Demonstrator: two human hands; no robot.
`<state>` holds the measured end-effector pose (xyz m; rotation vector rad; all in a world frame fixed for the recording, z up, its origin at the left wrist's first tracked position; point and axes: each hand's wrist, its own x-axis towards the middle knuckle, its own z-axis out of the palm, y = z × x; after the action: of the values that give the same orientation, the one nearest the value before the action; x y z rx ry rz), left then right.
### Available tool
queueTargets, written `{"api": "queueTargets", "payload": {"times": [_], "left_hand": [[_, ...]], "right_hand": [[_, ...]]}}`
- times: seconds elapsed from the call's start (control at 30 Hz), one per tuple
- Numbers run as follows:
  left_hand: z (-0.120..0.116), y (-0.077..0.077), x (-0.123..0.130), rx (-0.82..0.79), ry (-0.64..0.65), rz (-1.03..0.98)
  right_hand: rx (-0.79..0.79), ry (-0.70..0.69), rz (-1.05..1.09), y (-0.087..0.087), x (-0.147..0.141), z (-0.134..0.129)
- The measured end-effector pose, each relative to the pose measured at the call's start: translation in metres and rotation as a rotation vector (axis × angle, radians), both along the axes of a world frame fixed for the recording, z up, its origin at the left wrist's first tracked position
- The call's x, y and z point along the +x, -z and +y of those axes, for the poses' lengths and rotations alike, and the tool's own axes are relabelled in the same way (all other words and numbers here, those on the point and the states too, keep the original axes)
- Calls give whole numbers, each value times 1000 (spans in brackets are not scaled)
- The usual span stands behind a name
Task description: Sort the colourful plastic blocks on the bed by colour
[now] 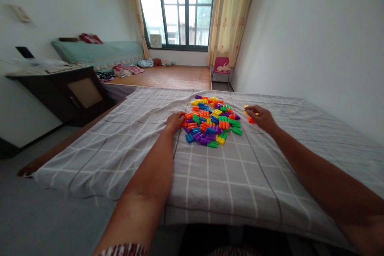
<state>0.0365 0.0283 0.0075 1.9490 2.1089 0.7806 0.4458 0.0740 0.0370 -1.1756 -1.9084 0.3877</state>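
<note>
A pile of small plastic building blocks (210,122) in orange, purple, blue, green and yellow lies on the checked grey cloth (222,180). They look like short joined tubes. At the pile's left edge is my left hand (176,121), its fingers drawn together against an orange block (185,124); the fingertips are partly hidden. To the right of the pile, apart from it, my right hand (260,116) pinches a yellow block (246,108). An orange block (251,120) shows just under those fingers.
The cloth covers a bed-like surface whose near edge runs in front of me. Beyond it stands a low wooden bed (174,76) with clothes (127,70). A dark cabinet (64,92) is at left, a pink chair (221,64) at the back, and a white wall (318,32) at right.
</note>
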Motion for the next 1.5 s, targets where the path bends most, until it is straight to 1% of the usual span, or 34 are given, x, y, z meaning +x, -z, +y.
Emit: {"api": "queueTargets", "payload": {"times": [0.1, 0.2, 0.3, 0.4, 0.43, 0.5, 0.6, 0.67, 0.7, 0.8, 0.9, 1.03, 1.1, 1.17, 1.23, 1.33, 1.43, 1.47, 1.5], "left_hand": [[0, 0, 1, -1, -3, -14], [0, -1, 2, -9, -11, -18], [-1, 0, 2, -8, -7, -8], [-3, 0, 1, 1, -2, 2], [-3, 1, 1, 6, 1, 3], [-3, 2, 0, 10, 4, -4], [-1, 3, -1, 12, 10, -35], [0, 4, -2, 24, 30, -76], [0, 5, -2, 38, 40, -107], [1, 6, -4, 85, 46, -235], [3, 8, -5, 96, 30, -372], [8, 10, -8, 105, -8, -421], [10, 11, -10, 127, -22, -425], [12, 13, -12, 144, -34, -443], [13, 14, -14, 149, -36, -457], [12, 14, -16, 139, -40, -446], [12, 12, -16, 108, -48, -398], [11, 12, -16, 95, -45, -380], [11, 11, -16, 82, -39, -361]], "right_hand": [[-4, -232, -195, -20, -52, -22], [48, -431, -369, -28, -103, -35], [28, -507, -534, -25, -143, -36], [-36, -555, -656, -20, -166, -32], [-52, -558, -675, -20, -171, -30], [-24, -491, -678, -21, -179, -24], [145, -346, -615, -23, -194, -13], [209, -312, -584, -22, -209, -6], [197, -300, -593, -21, -216, -3], [93, -276, -680, -15, -233, 2], [54, -352, -702, -15, -236, 2], [114, -389, -519, -22, -218, 2], [130, -392, -437, -25, -200, 2], [128, -356, -375, -27, -175, 4], [108, -255, -302, -28, -140, 9], [-13, -64, -103, -23, -70, 24], [-197, 158, 213, -10, 6, 41], [-236, 212, 293, -3, 29, 45], [-266, 238, 341, 4, 48, 48]]}}
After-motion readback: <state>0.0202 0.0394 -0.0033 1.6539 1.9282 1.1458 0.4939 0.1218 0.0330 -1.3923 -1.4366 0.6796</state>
